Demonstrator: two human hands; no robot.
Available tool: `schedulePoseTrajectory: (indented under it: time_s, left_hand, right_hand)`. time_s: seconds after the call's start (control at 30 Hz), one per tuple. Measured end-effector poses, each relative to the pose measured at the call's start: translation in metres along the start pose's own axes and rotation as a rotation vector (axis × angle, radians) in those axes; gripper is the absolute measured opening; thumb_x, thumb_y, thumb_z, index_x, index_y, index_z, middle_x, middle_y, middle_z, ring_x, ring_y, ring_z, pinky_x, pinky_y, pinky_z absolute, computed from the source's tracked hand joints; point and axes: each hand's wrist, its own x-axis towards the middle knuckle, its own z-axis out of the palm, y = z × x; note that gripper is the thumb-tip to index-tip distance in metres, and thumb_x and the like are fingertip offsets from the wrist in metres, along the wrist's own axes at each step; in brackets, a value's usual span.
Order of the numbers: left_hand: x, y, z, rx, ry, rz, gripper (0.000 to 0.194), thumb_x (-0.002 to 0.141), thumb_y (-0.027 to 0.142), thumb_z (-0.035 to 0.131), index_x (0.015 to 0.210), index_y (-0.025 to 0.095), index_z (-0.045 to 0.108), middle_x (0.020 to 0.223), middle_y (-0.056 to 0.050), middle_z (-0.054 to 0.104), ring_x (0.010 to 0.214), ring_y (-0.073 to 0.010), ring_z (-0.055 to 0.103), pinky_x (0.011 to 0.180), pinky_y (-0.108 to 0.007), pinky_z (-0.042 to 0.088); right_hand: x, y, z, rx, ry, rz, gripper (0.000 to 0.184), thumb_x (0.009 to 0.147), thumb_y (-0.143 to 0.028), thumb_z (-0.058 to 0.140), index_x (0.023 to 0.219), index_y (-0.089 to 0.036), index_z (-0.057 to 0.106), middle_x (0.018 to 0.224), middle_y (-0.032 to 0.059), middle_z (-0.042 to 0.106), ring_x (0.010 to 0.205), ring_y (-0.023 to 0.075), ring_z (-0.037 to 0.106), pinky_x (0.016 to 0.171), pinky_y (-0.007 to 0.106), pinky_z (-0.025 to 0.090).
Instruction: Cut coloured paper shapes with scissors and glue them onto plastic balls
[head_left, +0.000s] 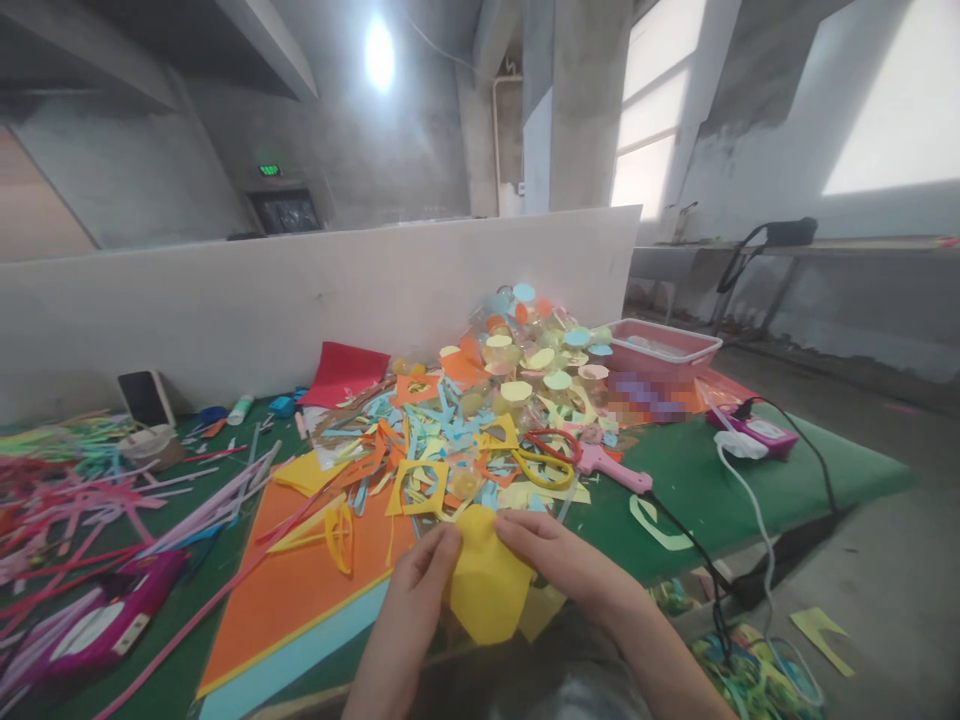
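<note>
My left hand (414,598) and my right hand (559,560) both pinch a piece of yellow paper (486,590) at the near edge of the green table (697,480). The left fingers press its upper left edge; the right fingers grip its upper right edge. The paper bends between them. Just beyond it lie red-and-yellow scissors (546,458) among cut paper scraps.
A pile of coloured paper scraps and round cut-outs (517,370) fills the table's middle. Orange sheets (300,590) lie at left, paper strips (67,500) further left. A pink glue gun (611,468), a pink tray (664,345), a power strip (757,432) and a phone (146,398) stand around.
</note>
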Motion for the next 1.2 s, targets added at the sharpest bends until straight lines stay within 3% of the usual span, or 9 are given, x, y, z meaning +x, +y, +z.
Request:
schedulePoseTrajectory:
  time_s: [0.13, 0.4, 0.6, 0.87, 1.2]
  left_hand:
    - [0.002, -0.001, 0.002, 0.021, 0.016, 0.035, 0.052, 0.066, 0.062, 0.07, 0.09, 0.016, 0.071, 0.084, -0.006, 0.073, 0.084, -0.0235, 0.065, 0.07, -0.027, 0.05]
    - [0.003, 0.0, -0.01, 0.136, -0.096, 0.085, 0.045, 0.069, 0.061, 0.068, 0.068, 0.018, 0.058, 0.065, 0.002, 0.058, 0.063, -0.0134, 0.053, 0.058, -0.021, 0.043]
    - [0.003, 0.006, -0.022, 0.277, -0.181, 0.083, 0.041, 0.07, 0.058, 0.068, 0.071, 0.017, 0.062, 0.066, 0.001, 0.057, 0.062, -0.0128, 0.052, 0.056, -0.021, 0.04]
    - [0.005, 0.001, -0.026, 0.371, -0.162, 0.064, 0.038, 0.072, 0.055, 0.066, 0.07, 0.018, 0.06, 0.067, 0.001, 0.056, 0.065, -0.015, 0.053, 0.058, -0.023, 0.041]
    - [-0.003, 0.008, -0.03, 0.335, -0.242, 0.038, 0.033, 0.076, 0.05, 0.066, 0.073, 0.017, 0.061, 0.067, 0.002, 0.057, 0.061, -0.0128, 0.052, 0.058, -0.023, 0.041]
  right_hand:
    - [0.002, 0.002, 0.002, 0.077, 0.009, 0.018, 0.05, 0.077, -0.067, 0.06, 0.081, -0.017, 0.061, 0.071, -0.0024, 0.05, 0.061, 0.0086, 0.041, 0.055, 0.02, 0.029]
    - [0.009, 0.005, -0.002, -0.131, 0.081, -0.099, 0.052, 0.081, -0.07, 0.051, 0.07, -0.02, 0.045, 0.063, -0.0047, 0.039, 0.057, 0.0096, 0.035, 0.05, 0.022, 0.027]
    - [0.007, 0.001, 0.0, -0.209, 0.095, -0.086, 0.046, 0.083, -0.064, 0.052, 0.071, -0.02, 0.046, 0.061, -0.005, 0.038, 0.055, 0.0096, 0.035, 0.049, 0.022, 0.026]
    - [0.006, -0.001, 0.005, -0.342, 0.207, -0.065, 0.035, 0.086, -0.05, 0.053, 0.069, -0.019, 0.052, 0.065, -0.0023, 0.044, 0.06, 0.0112, 0.04, 0.052, 0.023, 0.029]
    - [0.005, -0.002, 0.006, -0.309, 0.167, -0.043, 0.035, 0.085, -0.051, 0.055, 0.071, -0.019, 0.054, 0.061, -0.0036, 0.042, 0.054, 0.0103, 0.039, 0.048, 0.023, 0.029]
